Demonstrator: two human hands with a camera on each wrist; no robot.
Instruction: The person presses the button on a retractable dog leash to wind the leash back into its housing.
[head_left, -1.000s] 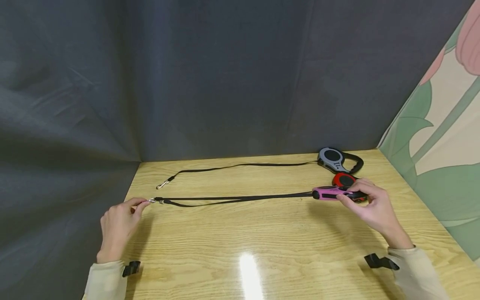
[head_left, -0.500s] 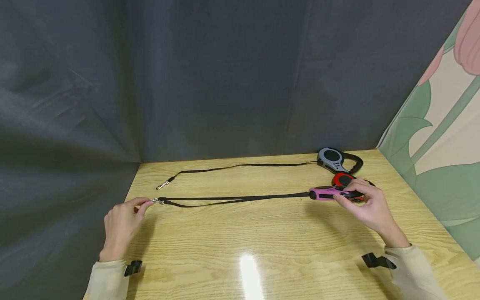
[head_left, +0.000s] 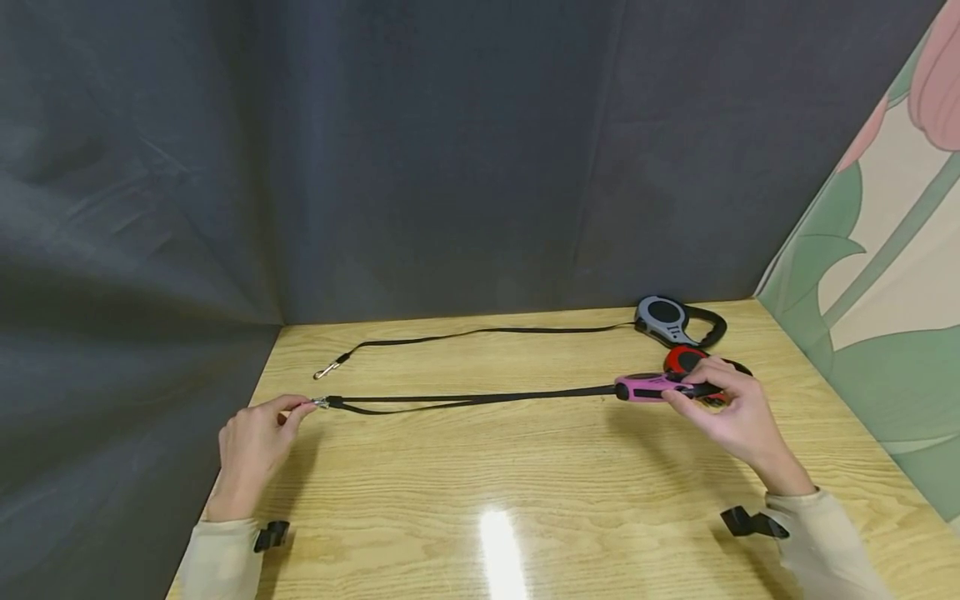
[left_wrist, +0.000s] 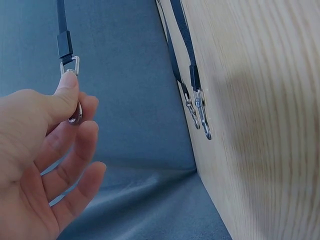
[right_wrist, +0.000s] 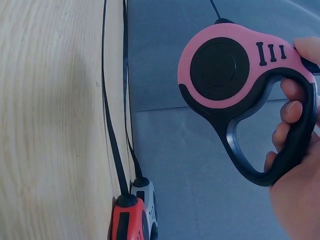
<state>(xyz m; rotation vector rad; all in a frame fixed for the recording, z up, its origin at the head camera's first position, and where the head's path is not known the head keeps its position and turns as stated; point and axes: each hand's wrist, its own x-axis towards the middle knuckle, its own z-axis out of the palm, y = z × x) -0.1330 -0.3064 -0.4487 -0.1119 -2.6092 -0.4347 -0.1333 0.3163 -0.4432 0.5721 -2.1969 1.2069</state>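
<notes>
My right hand [head_left: 738,421] grips the black loop handle of a pink retractable dog leash [right_wrist: 220,70], fingers through the loop and thumb on top. It is held above the table, with its shadow below. Its black strap [head_left: 517,394] runs across to the left, pulled straight. At that end, my left hand [head_left: 251,450] pinches the metal snap hook [left_wrist: 75,114] between thumb and fingers, the other fingers loosely bent. Beneath lies a red retractable leash [right_wrist: 131,217], partly hidden by my right hand in the head view, its strap and hook [left_wrist: 202,115] stretched out on the table.
Farther back, a grey retractable leash [head_left: 663,313] lies on the wooden table [head_left: 420,500], its strap [head_left: 480,332] extended left to a snap hook [head_left: 327,369]. A dark cloth [head_left: 450,167] rises behind and at left; a flower-patterned panel [head_left: 885,317] stands at right.
My left hand has moved slightly right with the snap hook, and my right hand slightly left with the pink leash. The strap between them is a little shorter. The other leashes have stayed put.
</notes>
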